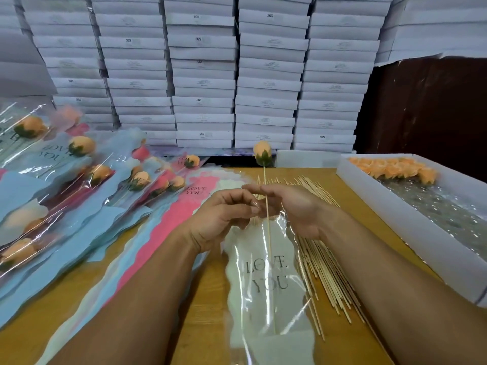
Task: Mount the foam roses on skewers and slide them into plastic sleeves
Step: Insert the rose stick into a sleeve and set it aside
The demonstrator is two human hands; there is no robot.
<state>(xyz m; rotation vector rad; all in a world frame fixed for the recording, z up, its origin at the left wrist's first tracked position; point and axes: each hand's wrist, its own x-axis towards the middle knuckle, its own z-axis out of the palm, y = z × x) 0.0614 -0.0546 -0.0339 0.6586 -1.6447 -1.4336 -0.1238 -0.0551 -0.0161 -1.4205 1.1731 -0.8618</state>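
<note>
Left hand [224, 214] pinching sleeve [266, 272] mouth apart; right hand [295, 209], seemingly gripping skewer [267, 206] beside it, feeding rose [262, 153] stem inward.

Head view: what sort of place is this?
Probably a small packing workshop or stockroom: a wall of stacked white boxes, a pile of finished sleeved roses, and a tray of loose foam roses beside bare skewers.

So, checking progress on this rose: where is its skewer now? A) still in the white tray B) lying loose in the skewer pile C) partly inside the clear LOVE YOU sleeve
C: the skewer runs down inside the sleeve, while the rose is above its opening.
</note>
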